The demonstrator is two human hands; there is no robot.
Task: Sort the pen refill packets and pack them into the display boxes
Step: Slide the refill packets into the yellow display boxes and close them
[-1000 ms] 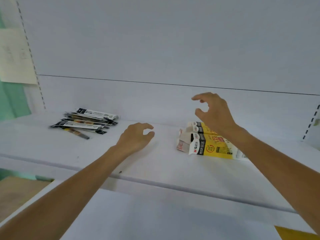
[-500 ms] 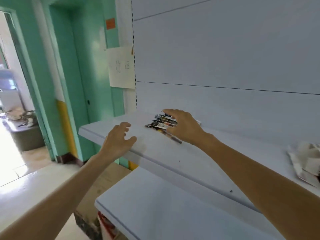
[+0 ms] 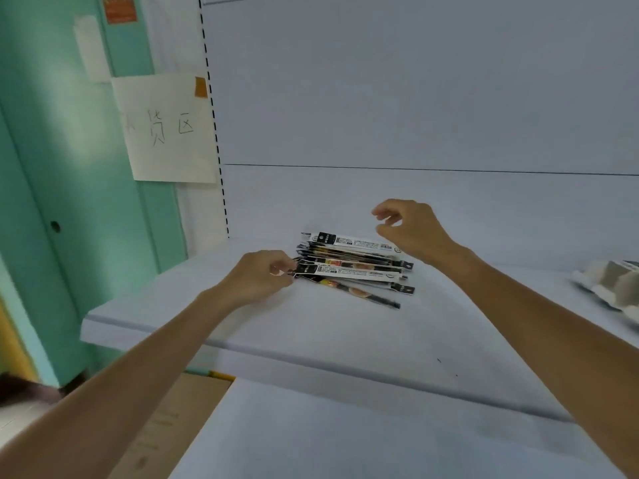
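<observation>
Left hand point(image 3: 262, 276) has left the white shelf point(image 3: 311, 326) edge, now pinching slim black-and-white plastic refill packets point(image 3: 356, 269) at their left end; right hand point(image 3: 413, 229) hovers empty, loosely curled. Likely light, slippery: grip ends.

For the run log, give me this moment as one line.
left hand: pinches packet pile end | right hand: hovers above pile, empty | shelf: bears pile

The refill packets point(image 3: 352, 267) before me were black and white, some printed orange-yellow. My shelf point(image 3: 311, 326) was pale grey-white, the wall point(image 3: 69, 167) mint green, the paper point(image 3: 166, 133) cream with orange tape point(image 3: 201, 87).
</observation>
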